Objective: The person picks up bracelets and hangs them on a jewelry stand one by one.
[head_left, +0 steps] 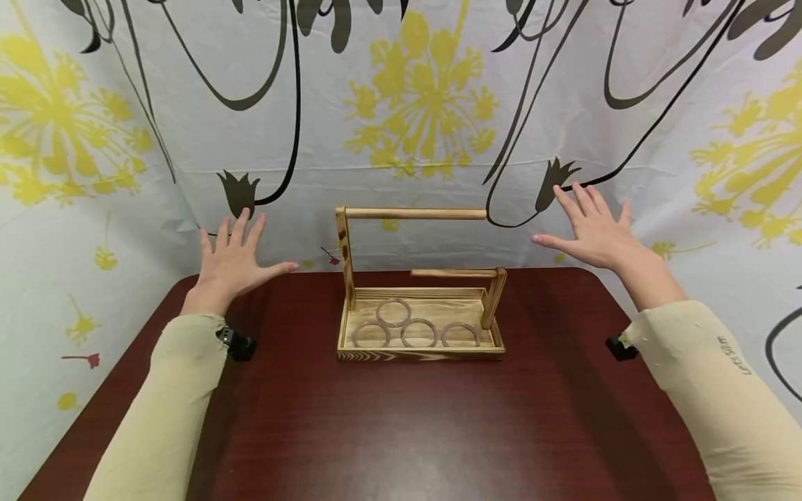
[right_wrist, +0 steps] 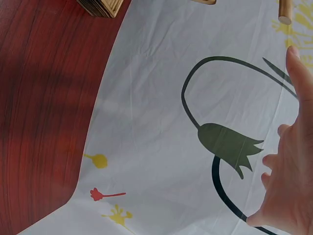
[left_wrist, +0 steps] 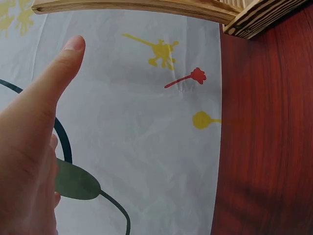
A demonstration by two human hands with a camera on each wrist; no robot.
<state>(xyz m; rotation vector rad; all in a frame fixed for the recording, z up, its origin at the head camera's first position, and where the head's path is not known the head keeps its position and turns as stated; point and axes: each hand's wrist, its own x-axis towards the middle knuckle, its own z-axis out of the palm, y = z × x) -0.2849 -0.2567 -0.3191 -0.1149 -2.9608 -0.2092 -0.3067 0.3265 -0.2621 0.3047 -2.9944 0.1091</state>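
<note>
A wooden jewelry stand (head_left: 421, 353) with a shallow tray sits at the far middle of the table. Its tall post on the left carries a long bar (head_left: 416, 213); a short post on the right carries a shorter bar (head_left: 454, 273). Several pale translucent bangles (head_left: 393, 313) lie in the tray. To the left of the stand, my left hand (head_left: 232, 268) is raised with fingers spread, holding nothing. My right hand (head_left: 592, 226) is likewise raised to the right, fingers spread and nothing in it. In the left wrist view, the thumb (left_wrist: 61, 68) points up near the stand's post.
The dark red wooden table (head_left: 413, 431) reaches back to a white curtain (head_left: 438, 243) printed with yellow flowers and dark stems. Small black cameras (head_left: 241, 346) are strapped to the wrists over cream sleeves (head_left: 156, 410).
</note>
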